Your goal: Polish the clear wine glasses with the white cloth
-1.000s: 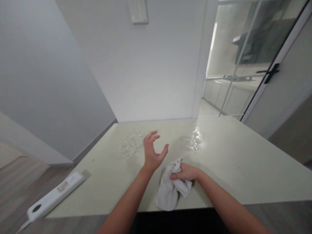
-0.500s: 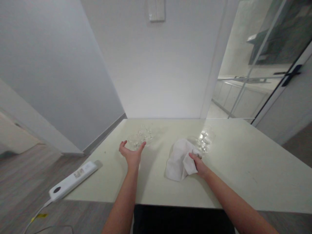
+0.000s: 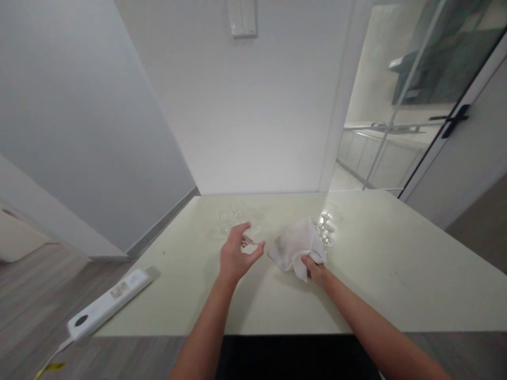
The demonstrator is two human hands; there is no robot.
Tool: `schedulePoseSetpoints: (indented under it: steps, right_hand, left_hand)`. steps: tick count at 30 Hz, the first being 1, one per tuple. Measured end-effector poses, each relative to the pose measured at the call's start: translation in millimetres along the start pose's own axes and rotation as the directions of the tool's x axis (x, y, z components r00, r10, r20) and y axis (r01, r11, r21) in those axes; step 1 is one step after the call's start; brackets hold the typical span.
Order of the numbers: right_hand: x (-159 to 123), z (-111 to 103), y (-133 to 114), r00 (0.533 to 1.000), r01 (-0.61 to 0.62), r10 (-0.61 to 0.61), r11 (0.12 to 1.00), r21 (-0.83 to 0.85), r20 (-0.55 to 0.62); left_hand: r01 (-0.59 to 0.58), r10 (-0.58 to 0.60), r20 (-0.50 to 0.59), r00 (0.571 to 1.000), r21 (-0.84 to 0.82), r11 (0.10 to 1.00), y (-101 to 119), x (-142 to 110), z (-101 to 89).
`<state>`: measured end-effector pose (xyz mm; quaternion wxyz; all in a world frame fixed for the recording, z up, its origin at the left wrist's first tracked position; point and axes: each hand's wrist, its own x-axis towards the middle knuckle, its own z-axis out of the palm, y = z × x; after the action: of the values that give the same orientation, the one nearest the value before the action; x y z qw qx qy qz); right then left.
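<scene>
My left hand [image 3: 236, 254] hovers over the pale table [image 3: 368, 285], its fingers curled round a small clear glass [image 3: 247, 240] that shows only faintly. Just beyond it stands a cluster of clear glasses [image 3: 231, 216] near the table's far edge. A crumpled white cloth [image 3: 295, 244] is gripped by my right hand [image 3: 314, 269] and lies partly on the table. A clear stemmed glass [image 3: 327, 230] stands right beside the cloth, at its far right.
A white power strip [image 3: 106, 304] lies over the table's left front corner, its cable hanging to the wooden floor. The table butts against a white wall with a switch plate [image 3: 242, 17]. A glass door [image 3: 400, 100] is at the right.
My left hand has drawn back from the glass cluster toward the middle, now closed round a glass. The right hand pulled the cloth slightly nearer and bunched it up.
</scene>
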<state>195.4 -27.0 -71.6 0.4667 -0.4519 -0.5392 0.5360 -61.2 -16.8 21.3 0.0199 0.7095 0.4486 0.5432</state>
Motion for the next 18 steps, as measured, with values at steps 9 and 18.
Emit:
schedulePoseSetpoints:
  steps: [9, 18]
  right_hand:
    - [-4.0, -6.7, -31.3, 0.851, 0.525, -0.514, 0.824, -0.213, 0.109]
    - [-0.8, -5.4, -28.9, 0.698, 0.705, -0.638, 0.532, -0.469, 0.325]
  left_hand:
    - [-0.079, 0.116, 0.538, 0.835, -0.091, 0.993, 27.9, 3.3, 77.9]
    - [-0.145, 0.006, 0.667, 0.745, 0.152, 0.978, 17.4, -5.5, 77.9]
